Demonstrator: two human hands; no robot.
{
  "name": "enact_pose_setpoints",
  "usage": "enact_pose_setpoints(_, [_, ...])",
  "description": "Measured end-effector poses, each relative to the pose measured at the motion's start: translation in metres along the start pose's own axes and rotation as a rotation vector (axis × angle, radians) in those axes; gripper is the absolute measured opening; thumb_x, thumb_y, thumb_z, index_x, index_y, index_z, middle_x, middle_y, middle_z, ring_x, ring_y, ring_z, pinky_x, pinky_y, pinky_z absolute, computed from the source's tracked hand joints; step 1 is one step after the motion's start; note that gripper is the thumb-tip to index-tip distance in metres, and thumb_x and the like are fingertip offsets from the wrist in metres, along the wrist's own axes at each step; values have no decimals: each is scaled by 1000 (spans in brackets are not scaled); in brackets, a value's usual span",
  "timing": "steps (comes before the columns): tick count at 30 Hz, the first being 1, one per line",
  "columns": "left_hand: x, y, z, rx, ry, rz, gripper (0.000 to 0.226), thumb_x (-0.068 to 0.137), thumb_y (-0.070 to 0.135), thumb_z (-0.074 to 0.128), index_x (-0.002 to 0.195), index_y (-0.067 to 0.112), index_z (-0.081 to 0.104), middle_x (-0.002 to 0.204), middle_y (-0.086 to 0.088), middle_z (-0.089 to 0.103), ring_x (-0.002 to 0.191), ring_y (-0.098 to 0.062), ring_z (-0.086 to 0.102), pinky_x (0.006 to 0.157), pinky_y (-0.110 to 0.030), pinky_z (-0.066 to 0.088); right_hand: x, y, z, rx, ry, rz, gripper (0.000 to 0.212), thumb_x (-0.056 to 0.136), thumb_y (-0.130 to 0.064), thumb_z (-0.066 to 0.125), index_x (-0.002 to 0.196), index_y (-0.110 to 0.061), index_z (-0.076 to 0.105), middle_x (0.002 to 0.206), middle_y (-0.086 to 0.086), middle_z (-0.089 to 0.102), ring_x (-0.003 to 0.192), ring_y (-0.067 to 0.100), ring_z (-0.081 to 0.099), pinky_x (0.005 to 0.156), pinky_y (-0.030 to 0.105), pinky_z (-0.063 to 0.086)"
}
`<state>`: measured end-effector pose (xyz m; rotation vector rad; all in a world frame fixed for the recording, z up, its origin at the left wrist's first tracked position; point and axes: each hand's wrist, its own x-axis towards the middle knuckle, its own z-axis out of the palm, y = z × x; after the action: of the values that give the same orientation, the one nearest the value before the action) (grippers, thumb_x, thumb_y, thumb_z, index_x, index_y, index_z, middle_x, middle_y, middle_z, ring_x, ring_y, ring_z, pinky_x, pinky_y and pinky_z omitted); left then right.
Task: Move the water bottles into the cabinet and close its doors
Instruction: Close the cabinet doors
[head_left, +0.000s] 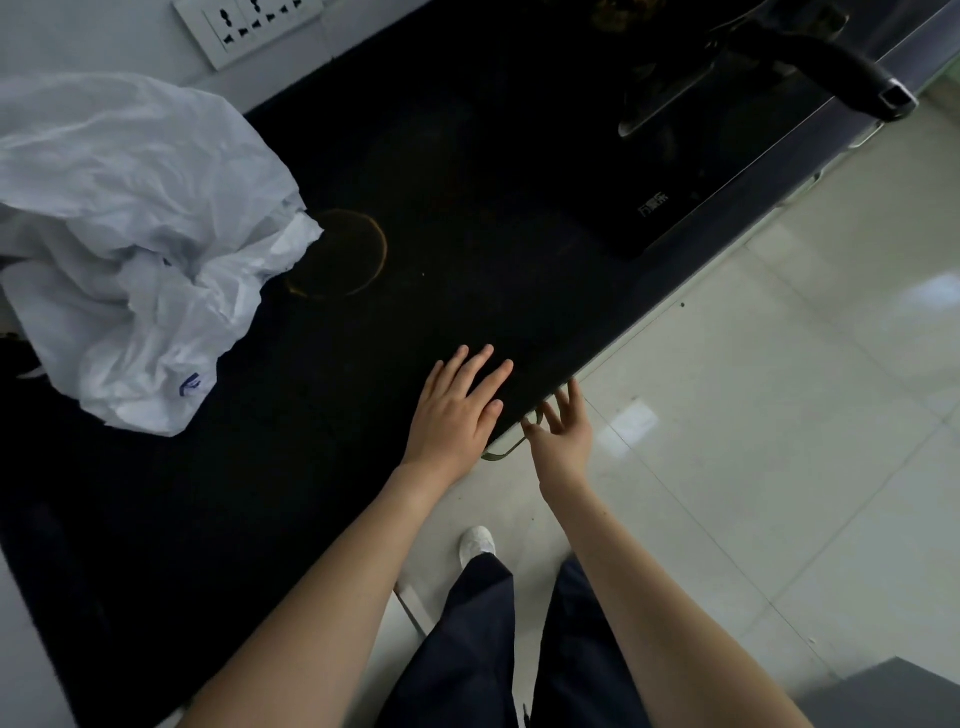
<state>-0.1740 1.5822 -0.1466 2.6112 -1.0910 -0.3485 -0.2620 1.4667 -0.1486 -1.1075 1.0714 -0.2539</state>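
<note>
Both hands are showing open, gripping nothing: left hand (454, 410) resting on the countertop (311, 415), right hand (563, 434) reaching at the cabinet handle (498, 453). I'm seeing no water bottles; spread fingers risk slipping off.

cabinet (644, 328) mostly hidden under countertop (363, 441), bag (130, 234) cropped

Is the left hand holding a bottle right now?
No, the left hand lies flat, fingers straight, on the black countertop, holding nothing.

A crumpled white plastic bag (130, 249) lies on the black countertop (260, 467) (cooktop (597, 171) further along).
</note>
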Motion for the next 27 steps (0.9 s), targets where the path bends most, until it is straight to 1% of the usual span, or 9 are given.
enact_pose_setpoints(4, [0,0,1,15,3,7,49,104,33,34,153,31,29,162,1,25,151,-24,13,122,-41,7,2,-3,2,60,-17,3,88,80,25,57,146,-29,38,115,-22,54,114,10,55,76,23,60])
enact_pose_setpoints(9, [-1,3,-1,27,-6,0,50,103,34,32,153,31,28,162,0,25,151,-24,13,122,-43,9,6,-2,-5,67,-59,2,85,78,27,58,134,-35,43,122,-15,54,117,15,55,74,28,61])
enact_pose_setpoints(12, [-1,6,-7,17,-37,-2,50,104,32,35,153,29,28,162,0,23,151,-24,12,122,-42,7,5,-5,-12,-101,-100,-27,87,81,22,57,145,-33,36,135,-9,49,119,15,55,76,26,59])
enact_pose_setpoints(14, [1,10,-17,-19,-76,-31,49,105,30,38,153,27,30,162,1,24,151,-22,12,123,-41,9,2,-12,-20,-251,-99,-62,77,85,11,60,146,-29,36,138,-4,50,121,20,55,84,30,57])
enact_pose_setpoints(16, [0,15,-33,-87,-83,-78,47,105,29,39,151,23,35,158,1,34,149,-19,21,122,-39,21,-6,-28,-29,-392,-67,-141,64,88,-3,63,143,-26,40,136,-2,52,122,21,54,88,33,55])
enact_pose_setpoints(19, [-6,26,-64,-127,2,-69,42,103,28,45,143,17,49,142,-2,54,135,-19,43,110,-34,38,-21,-65,-45,-599,-68,-341,53,90,-15,63,138,-26,45,132,-5,55,123,16,52,96,37,51])
enact_pose_setpoints(22, [-19,40,-104,-124,155,15,42,100,34,42,132,12,60,128,-2,64,123,-18,55,102,-33,47,-40,-109,-57,-826,-100,-554,48,95,-24,59,141,-21,47,137,-4,55,128,15,48,105,27,40])
enact_pose_setpoints(25, [-40,49,-142,-112,333,109,45,99,35,40,128,9,63,123,-3,67,118,-17,59,99,-33,50,-68,-145,-58,-972,-99,-737,45,98,-30,56,141,-19,48,137,-3,54,131,15,43,104,22,33])
enact_pose_setpoints(27, [-59,49,-157,-101,415,123,44,99,34,42,130,9,62,126,-4,66,120,-18,58,103,-34,48,-85,-155,-56,-1049,-102,-862,45,98,-33,55,140,-18,50,137,-2,55,132,18,43,107,28,36])
